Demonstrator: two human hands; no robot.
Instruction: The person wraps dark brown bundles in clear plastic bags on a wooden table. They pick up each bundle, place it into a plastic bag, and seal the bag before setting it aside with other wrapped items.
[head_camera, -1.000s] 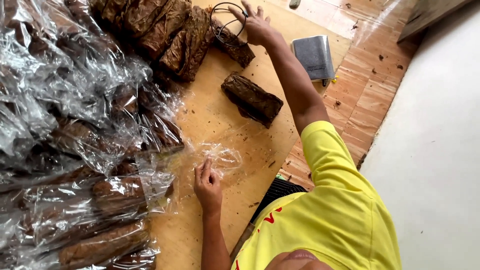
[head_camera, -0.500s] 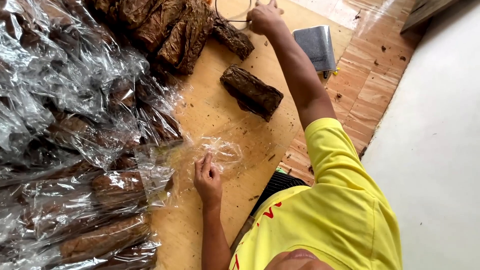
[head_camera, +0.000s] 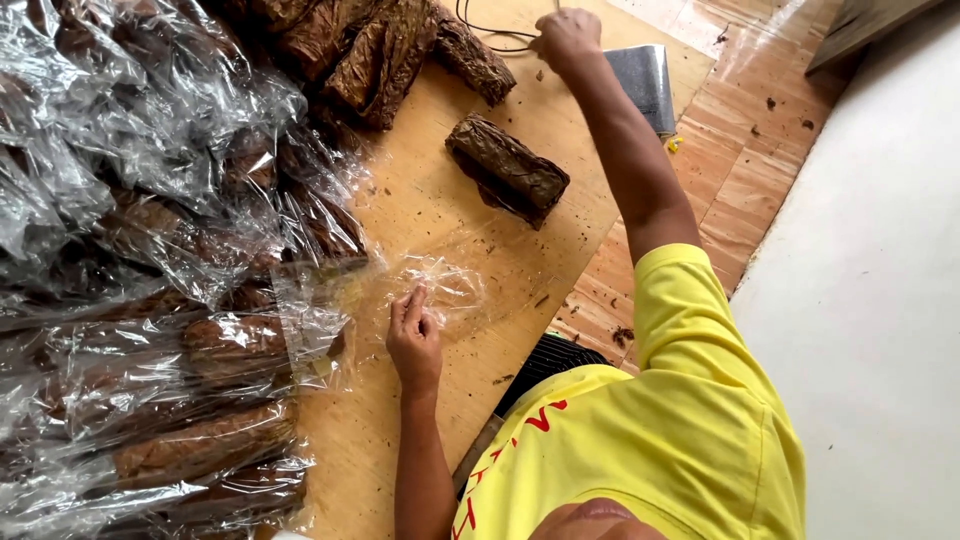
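Head view: left hand (head_camera: 414, 335) presses flat on the clear plastic sheet (head_camera: 440, 285), pinning it just below the dried-leaf bundle (head_camera: 507, 168); right hand (head_camera: 566, 35), beyond that bundle, grips a black cord (head_camera: 490, 30).

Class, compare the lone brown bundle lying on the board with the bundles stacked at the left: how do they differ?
The lone bundle lies bare; the stacked bundles are wrapped in clear film. The lone bundle sits apart and slanted on the board; the stacked bundles touch, piled together. Both look like brown, leafy rolls.
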